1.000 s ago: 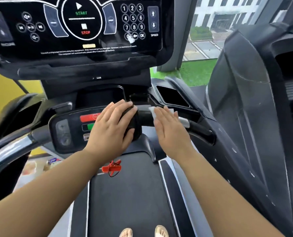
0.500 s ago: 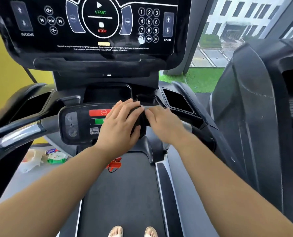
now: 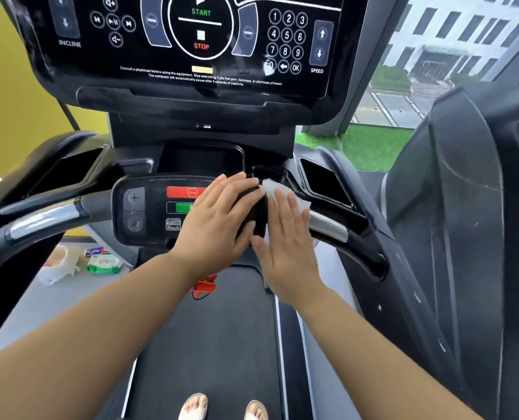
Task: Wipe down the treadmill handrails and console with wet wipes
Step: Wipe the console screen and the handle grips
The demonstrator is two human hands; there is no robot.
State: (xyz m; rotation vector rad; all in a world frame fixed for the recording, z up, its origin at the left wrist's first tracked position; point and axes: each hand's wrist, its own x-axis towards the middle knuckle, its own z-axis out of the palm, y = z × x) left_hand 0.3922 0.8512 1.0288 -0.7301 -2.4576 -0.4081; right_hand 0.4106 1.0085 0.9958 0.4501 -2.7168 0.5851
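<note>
Standing on treadmill belt (image 3: 215, 344), facing console (image 3: 191, 40).

Left hand (image 3: 218, 219): laid over right end of black control pod (image 3: 149, 207) on the crossbar, fingers (image 3: 237, 189) spread and nearly straight, gripping nothing.

Right hand (image 3: 288, 247): flat, fingers (image 3: 282, 204) straight and together, pressing white wet wipe (image 3: 274, 189) onto right handrail (image 3: 328, 227) just beside the pod. Wipe pinned under the fingers, crumpled edges showing past fingertips and on the outer side. Silver sensor band of the rail exposed just right of the hand.

Left handrail (image 3: 46, 219): untouched.

On floor at left: green wipes pack (image 3: 103, 263) beside white bag (image 3: 59, 265). Red safety clip (image 3: 205, 286) hanging below the pod.
</note>
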